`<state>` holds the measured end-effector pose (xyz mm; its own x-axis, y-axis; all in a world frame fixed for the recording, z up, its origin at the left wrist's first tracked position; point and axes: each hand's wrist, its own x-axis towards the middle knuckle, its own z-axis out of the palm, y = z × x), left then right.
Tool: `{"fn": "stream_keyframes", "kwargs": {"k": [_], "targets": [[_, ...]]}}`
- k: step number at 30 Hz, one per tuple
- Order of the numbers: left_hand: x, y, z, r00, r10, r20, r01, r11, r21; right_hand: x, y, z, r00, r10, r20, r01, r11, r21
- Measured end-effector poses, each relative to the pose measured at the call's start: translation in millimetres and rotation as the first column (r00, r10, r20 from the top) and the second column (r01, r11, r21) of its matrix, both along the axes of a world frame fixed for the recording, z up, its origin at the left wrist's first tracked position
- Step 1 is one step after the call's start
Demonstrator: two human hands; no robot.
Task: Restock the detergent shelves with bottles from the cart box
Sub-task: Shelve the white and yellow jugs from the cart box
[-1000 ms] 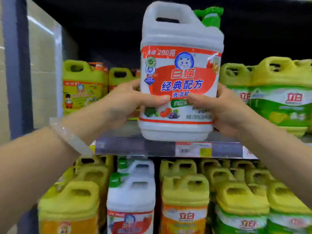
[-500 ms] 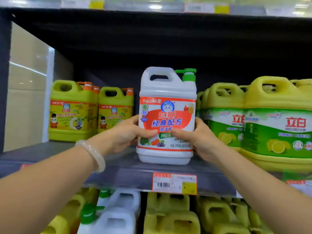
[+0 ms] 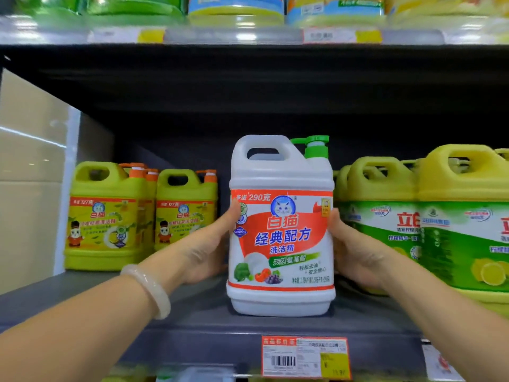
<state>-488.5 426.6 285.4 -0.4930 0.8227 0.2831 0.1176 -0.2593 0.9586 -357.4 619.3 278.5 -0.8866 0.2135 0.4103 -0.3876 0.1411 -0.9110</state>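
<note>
A white detergent jug [image 3: 281, 232] with a green pump and a red label stands upright on the grey shelf [image 3: 192, 326]. My left hand [image 3: 203, 252] presses flat against the jug's left side. My right hand [image 3: 355, 252] presses against its right side. Both hands clasp the jug between them. The jug's base rests on the shelf board, a little behind the front edge.
Yellow-green jugs with orange caps [image 3: 110, 216] stand at the back left. Yellow jugs with green labels [image 3: 440, 224] crowd the right, close to my right hand. A price tag [image 3: 305, 357] hangs on the shelf edge. Another stocked shelf [image 3: 248, 34] runs above.
The jug came down from in front of my face onto the shelf and slid deeper in. My thumbs left its front face for its sides.
</note>
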Motion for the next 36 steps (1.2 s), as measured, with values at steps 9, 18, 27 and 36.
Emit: {"fn": "stream_keyframes", "kwargs": {"k": [9, 18, 27, 36], "targets": [[-2, -3, 0, 0.956, -0.093, -0.278, 0.043, 0.982, -0.182, 7, -6, -8, 0.997, 0.066, 0.040, -0.072, 0.979, 0.189], [-1, -10, -8, 0.953, -0.058, -0.296, 0.011, 0.987, -0.158, 4, -4, -12, 0.998, 0.014, 0.060, -0.024, 0.985, 0.170], [2, -8, -16, 0.944, -0.080, -0.321, 0.019, 0.982, -0.190, 8, -7, -20, 0.997, -0.014, 0.078, -0.004, 0.976, 0.220], [5, -7, -20, 0.948, -0.050, -0.314, -0.018, 0.977, -0.212, -1, -2, -24, 0.997, 0.027, 0.073, -0.040, 0.984, 0.176]]}}
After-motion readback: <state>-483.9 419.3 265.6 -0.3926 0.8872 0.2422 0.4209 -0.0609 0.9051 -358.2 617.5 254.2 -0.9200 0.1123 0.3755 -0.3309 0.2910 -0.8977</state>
